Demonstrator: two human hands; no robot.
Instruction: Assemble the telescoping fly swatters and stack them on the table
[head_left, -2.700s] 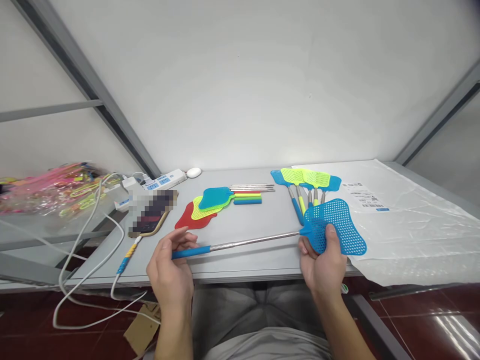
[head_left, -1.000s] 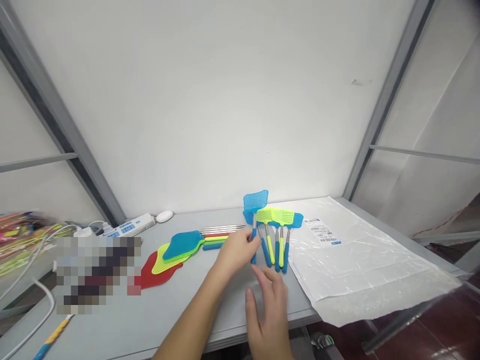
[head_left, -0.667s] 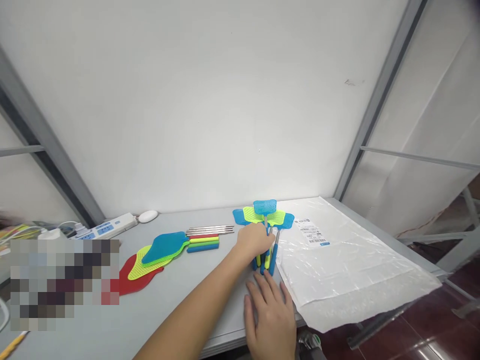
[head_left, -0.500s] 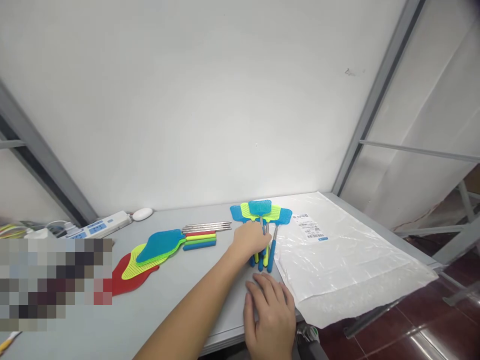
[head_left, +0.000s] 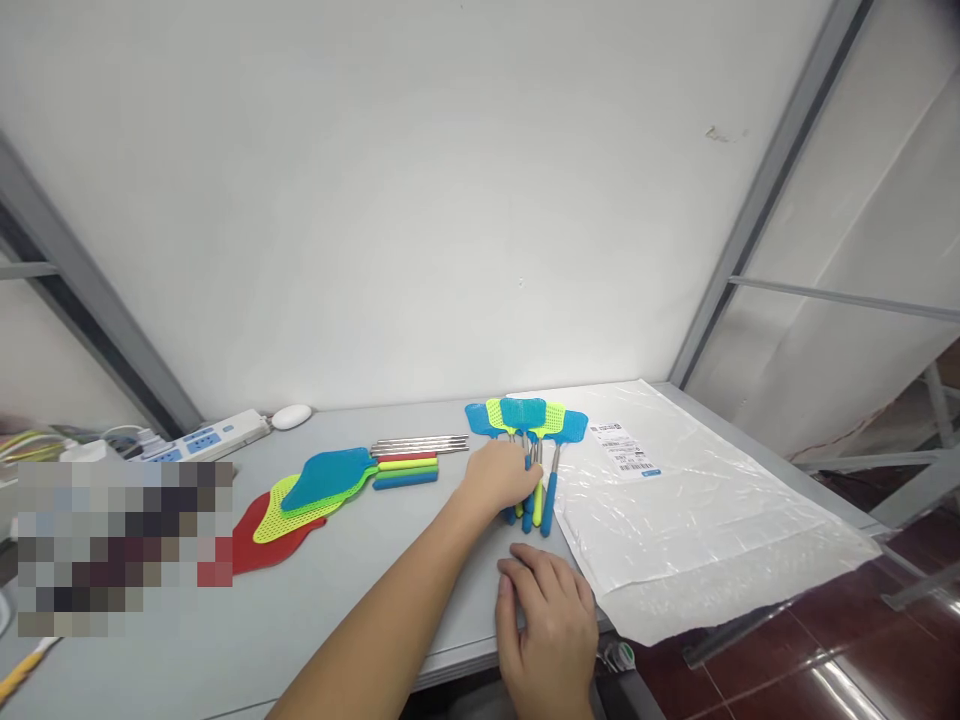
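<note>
On the grey table, blue and yellow-green fly swatters (head_left: 576,427) lie fanned out, heads toward the wall and handles toward me. My left hand (head_left: 501,476) reaches in from the left with its fingers closed round the shaft or handle of the middle blue fly swatter (head_left: 523,413), whose head lies over the others. The hand hides part of the handles. My right hand (head_left: 549,622) rests palm down at the table's front edge, fingers loosely bent and apart, holding nothing. It is just nearer to me than the blue handle (head_left: 550,510) on the right.
Left of the hands lie more swatter heads (head_left: 326,480), loose coloured handles (head_left: 405,480) and metal rods (head_left: 420,445). A white shipping bag (head_left: 675,530) with a label covers the right side, overhanging the front edge. A power strip (head_left: 217,438) and white mouse (head_left: 291,416) sit back left.
The middle blue fly swatter's head now lies flatter and looks wider across the others. My right hand stays at the table edge. The whole view has shifted slightly.
</note>
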